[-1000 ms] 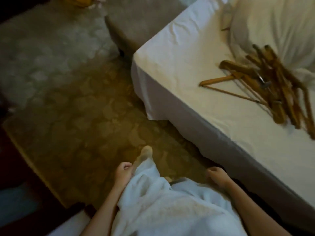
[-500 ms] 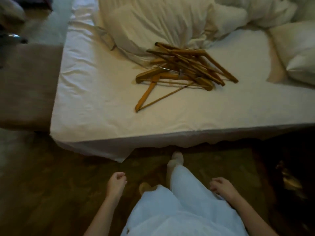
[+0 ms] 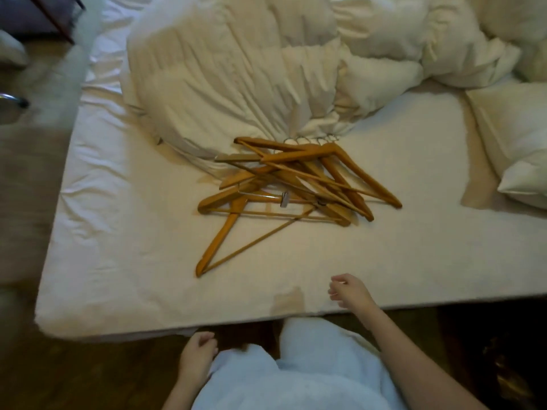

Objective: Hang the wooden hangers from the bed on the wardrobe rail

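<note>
A tangled pile of several wooden hangers (image 3: 299, 184) lies on the white bed (image 3: 124, 232), against the crumpled duvet; metal hooks poke out at the pile's far side. One hanger (image 3: 228, 235) sticks out toward me at the pile's near left. My right hand (image 3: 349, 291) hovers over the bed's near edge, fingers loosely apart, holding nothing, a short way below and right of the pile. My left hand (image 3: 196, 355) hangs low beside my leg, below the bed edge, fingers curled and empty. No wardrobe rail is in view.
A bunched white duvet (image 3: 251, 72) fills the far side of the bed and a pillow (image 3: 515, 143) lies at the right. A brown upholstered bench (image 3: 26, 161) stands left of the bed. Dark wooden floor runs under my feet.
I have turned to face the bed and stepped up to its edge. My right hand has risen from my side to above the mattress edge. The left hand stays low.
</note>
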